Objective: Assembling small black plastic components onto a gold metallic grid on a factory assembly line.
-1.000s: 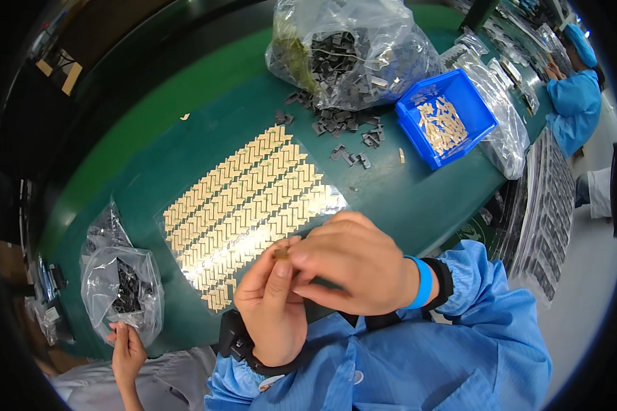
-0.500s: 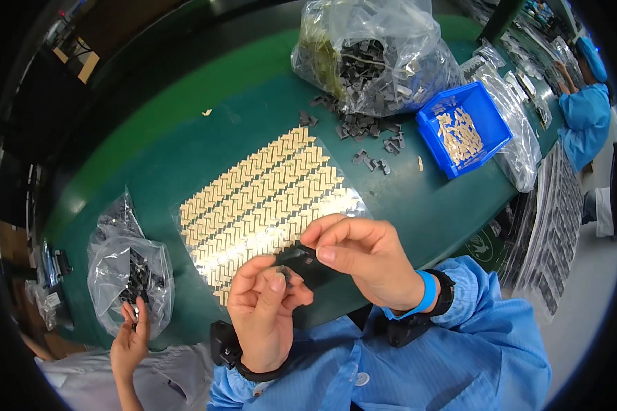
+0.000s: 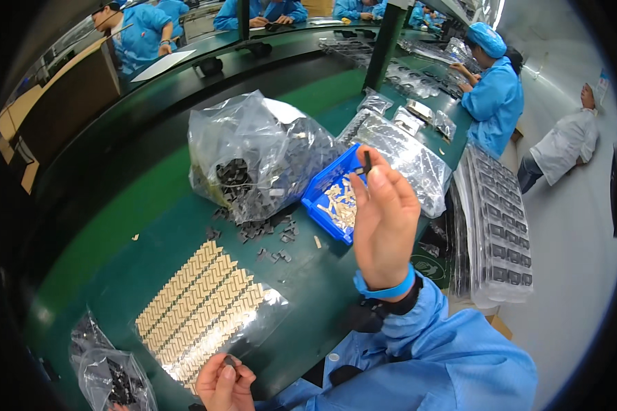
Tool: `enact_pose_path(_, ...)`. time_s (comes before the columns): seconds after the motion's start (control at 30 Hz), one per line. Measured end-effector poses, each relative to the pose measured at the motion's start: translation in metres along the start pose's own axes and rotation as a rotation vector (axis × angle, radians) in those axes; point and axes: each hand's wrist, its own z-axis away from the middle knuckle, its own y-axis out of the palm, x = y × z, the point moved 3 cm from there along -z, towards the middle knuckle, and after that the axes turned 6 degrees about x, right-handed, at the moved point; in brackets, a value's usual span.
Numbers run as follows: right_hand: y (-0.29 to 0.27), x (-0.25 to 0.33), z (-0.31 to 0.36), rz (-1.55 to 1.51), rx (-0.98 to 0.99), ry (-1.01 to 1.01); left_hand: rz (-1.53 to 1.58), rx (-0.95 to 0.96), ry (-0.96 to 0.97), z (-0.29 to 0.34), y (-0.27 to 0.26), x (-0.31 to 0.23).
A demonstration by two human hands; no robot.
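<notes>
Pinching a small black part [image 3: 367,163] between thumb and fingertips, the right hand [image 3: 385,222] is raised above the tabletop [image 3: 301,318], in line with a blue bin [image 3: 329,177] as the head camera sees it. That grip is firm on the part, which stands up past the fingertips. The left hand [image 3: 225,389], low at the tabletop's near edge, has its grip closed on a small dark piece [image 3: 229,361], mostly hidden by thumb and finger.

Just beyond the left hand, a clear sheet [image 3: 275,301] lies flat toward the near edge, covered with tan pieces [image 3: 199,294] in slanting zigzag rows. Loose black parts [image 3: 253,229] are scattered between the sheet and a big clear bag [image 3: 288,147] of such parts, which sits toward the far edge. The blue bin, holding tan strips [image 3: 339,205], is just beside the bag; 1 tan strip [image 3: 317,242] lies near it. Toward the tabletop's left end, a smaller clear bag [image 3: 106,373] holds dark parts. Past the bin lies a flat plastic bag [image 3: 408,161], and off the near edge stand stacked trays [image 3: 500,233]. Farther along that edge, 1 co-worker [image 3: 493,96] in blue works.
</notes>
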Motion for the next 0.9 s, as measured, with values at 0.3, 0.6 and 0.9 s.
enact_pose_path(0.3, 0.042, -0.032, 0.108, -0.337, 0.503, 0.86, -0.031, -0.026, 0.048, -0.008, 0.019, 0.0)
enact_pose_path(0.6, 0.066, -0.041, 0.141, -0.408, 0.617, 1.021, -0.023, -0.004, 0.146, 0.002, 0.003, -0.003)
enact_pose_path(0.9, 0.067, -0.041, 0.141, -0.326, 0.674, 0.965, -0.136, -0.046, 0.144, -0.001, 0.005, -0.003)
